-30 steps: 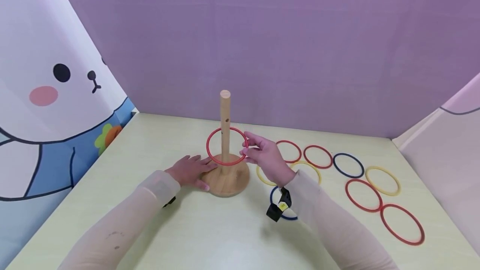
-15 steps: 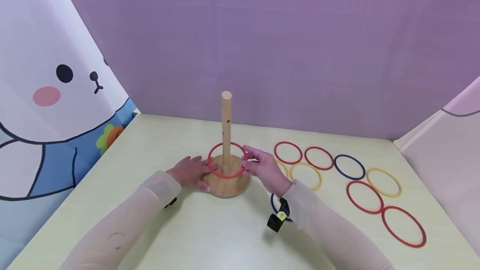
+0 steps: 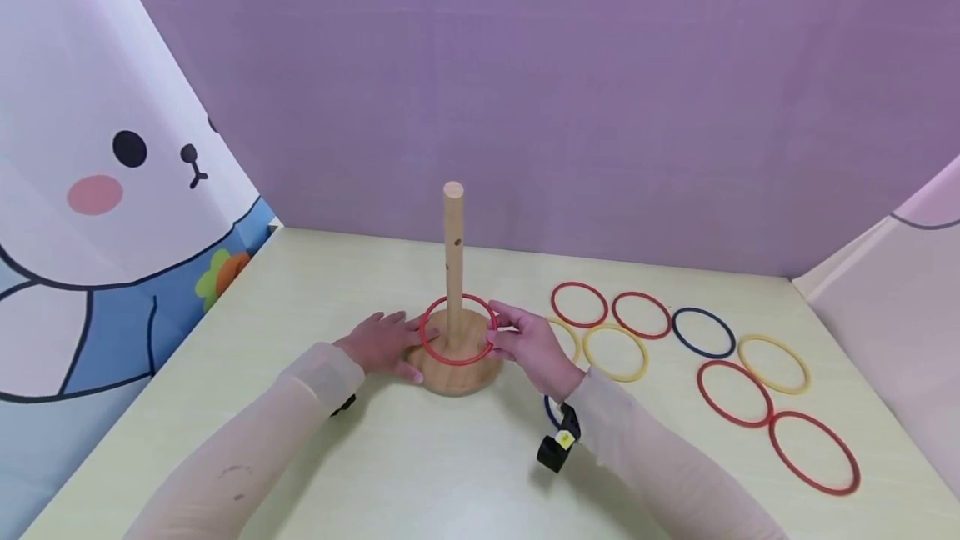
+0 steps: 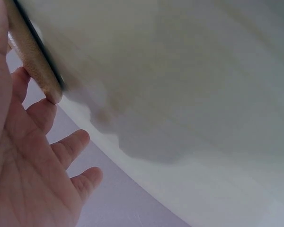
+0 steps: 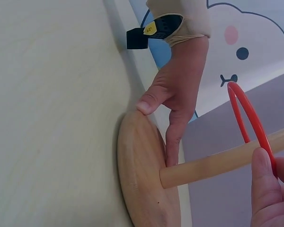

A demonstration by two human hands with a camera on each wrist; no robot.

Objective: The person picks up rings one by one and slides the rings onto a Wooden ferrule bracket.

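A round wooden base (image 3: 450, 380) with an upright wooden post (image 3: 453, 248) stands on the table. My left hand (image 3: 381, 345) steadies the base from the left; its index finger lies straight on top and its thumb is at the rim. In the left wrist view, the other fingers of that hand (image 4: 33, 161) are spread, some touching the base's edge (image 4: 35, 61). My right hand (image 3: 532, 348) pinches a red ring (image 3: 453, 362) by its right side. The right wrist view shows the ring (image 5: 255, 122) around the post (image 5: 213, 163), held above the base.
Right of the base lie several rings on the table (image 3: 420, 473): red (image 3: 641, 334), yellow (image 3: 626, 378) and blue (image 3: 703, 355). My right forearm partly covers another blue ring (image 3: 551, 413). A purple backdrop (image 3: 525, 107) rises behind the table, with a cartoon-printed cloth (image 3: 112, 248) at the left.
The right hand has lowered the red ring along the post toward the base. My left hand has stayed at the base.
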